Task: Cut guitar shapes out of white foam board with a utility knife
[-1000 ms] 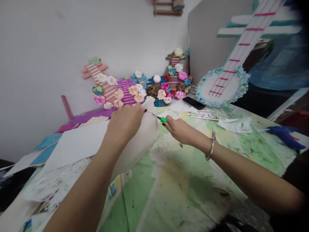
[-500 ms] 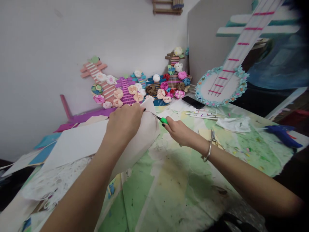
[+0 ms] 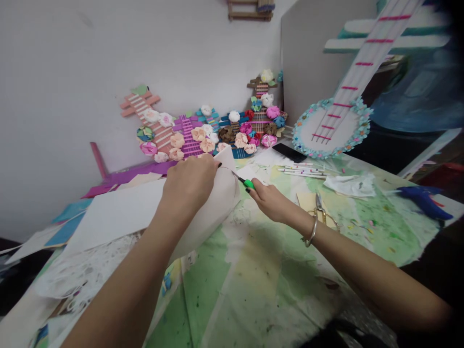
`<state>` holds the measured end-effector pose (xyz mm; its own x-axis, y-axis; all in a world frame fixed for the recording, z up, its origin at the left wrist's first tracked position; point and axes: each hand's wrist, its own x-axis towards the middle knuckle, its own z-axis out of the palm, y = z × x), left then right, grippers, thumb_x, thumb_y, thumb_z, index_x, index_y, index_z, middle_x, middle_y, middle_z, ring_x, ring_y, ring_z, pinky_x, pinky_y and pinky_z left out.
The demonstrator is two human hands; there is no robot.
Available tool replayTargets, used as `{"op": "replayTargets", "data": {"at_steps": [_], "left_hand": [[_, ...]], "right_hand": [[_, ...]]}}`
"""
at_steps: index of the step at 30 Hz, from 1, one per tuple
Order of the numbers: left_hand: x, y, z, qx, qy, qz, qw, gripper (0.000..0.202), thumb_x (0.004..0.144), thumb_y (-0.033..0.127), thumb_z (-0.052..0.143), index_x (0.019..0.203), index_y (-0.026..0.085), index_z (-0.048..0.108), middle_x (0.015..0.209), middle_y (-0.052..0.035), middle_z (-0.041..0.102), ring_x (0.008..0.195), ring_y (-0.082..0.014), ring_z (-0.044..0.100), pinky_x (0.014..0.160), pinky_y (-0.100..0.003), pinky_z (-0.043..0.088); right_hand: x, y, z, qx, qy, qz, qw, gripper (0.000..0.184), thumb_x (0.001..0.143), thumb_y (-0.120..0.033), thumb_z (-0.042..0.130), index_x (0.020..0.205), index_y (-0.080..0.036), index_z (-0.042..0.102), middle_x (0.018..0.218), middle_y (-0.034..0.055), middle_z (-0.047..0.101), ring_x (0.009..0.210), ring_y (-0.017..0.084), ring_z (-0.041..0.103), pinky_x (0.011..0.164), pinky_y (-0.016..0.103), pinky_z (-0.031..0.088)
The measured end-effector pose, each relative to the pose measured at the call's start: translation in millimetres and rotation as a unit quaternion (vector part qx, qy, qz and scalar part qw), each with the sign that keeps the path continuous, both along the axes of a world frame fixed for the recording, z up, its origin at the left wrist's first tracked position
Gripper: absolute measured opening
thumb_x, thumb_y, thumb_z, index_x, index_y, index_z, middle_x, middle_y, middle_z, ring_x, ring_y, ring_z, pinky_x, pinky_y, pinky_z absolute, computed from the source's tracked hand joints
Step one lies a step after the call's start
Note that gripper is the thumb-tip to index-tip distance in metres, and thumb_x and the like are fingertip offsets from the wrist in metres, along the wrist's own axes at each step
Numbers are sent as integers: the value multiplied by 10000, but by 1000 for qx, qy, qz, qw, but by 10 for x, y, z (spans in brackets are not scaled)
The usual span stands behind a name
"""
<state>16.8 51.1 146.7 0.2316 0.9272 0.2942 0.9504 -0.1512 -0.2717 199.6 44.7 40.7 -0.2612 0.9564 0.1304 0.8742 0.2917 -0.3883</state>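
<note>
My left hand is closed on the upper edge of a white sheet of board or stiff paper, which it holds tilted up off the table. A thin dark curved line runs across the sheet beside my thumb. In my right hand is a green-handled craft knife. Its thin dark tip meets the sheet near the curved line, just right of my left hand. Most of the knife's handle is hidden in my fingers.
Gold-handled scissors lie right of my right hand. Behind are a phone, several markers and crumpled tissue. A blue glue gun lies far right. Flower-decorated paper guitars lean on the wall; white cut-out scraps lie left.
My right hand and the knife have moved slightly right and down along the sheet. The left hand keeps its grip and has barely shifted.
</note>
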Motion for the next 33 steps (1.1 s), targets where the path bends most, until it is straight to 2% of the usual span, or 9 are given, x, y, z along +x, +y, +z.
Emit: {"op": "replayTargets", "data": {"at_steps": [5,13,19,26,30,33], "left_hand": [[-77,13,-5,9,16,-13,1000,459,902,402,211,992,152,586,857,-162,656,774,-307,632,657,-390,461],[-160,19,21,-4,10,-6,1000,511,902,442,175,990,162,593,853,-159,656,765,-303,633,631,-364,445],[-121,19,18,-10,9,0,1000,489,903,426,192,996,164,594,858,-158,664,788,-293,632,649,-355,440],[-28,13,29,-5,32,-14,999,458,906,411,220,1019,154,582,822,-148,661,720,-285,625,572,-320,392],[-143,44,8,0,21,-4,1000,444,905,425,229,941,163,585,792,-137,651,703,-286,609,532,-296,325],[-353,18,28,32,-25,14,999,392,899,422,267,882,173,570,695,-94,617,613,-234,567,514,-274,263]], "right_hand": [[-11,14,-85,-11,8,-9,1000,378,936,-463,149,1002,-197,410,669,30,524,566,156,435,544,238,249],[-35,47,-57,-21,40,10,999,337,932,-451,183,971,-201,405,668,23,499,582,151,434,545,231,259],[-56,25,-95,-20,58,7,998,336,942,-427,166,982,-194,405,699,29,520,578,146,425,532,233,250],[-27,26,-128,-21,55,3,998,364,940,-447,164,973,-188,417,706,40,540,581,149,436,532,237,243],[-76,30,-73,-13,46,-5,999,383,937,-454,155,1001,-184,418,714,55,555,591,164,464,519,241,225],[-132,20,78,29,4,-21,999,380,937,-452,154,1033,-183,403,709,57,564,596,177,493,512,247,206]]}}
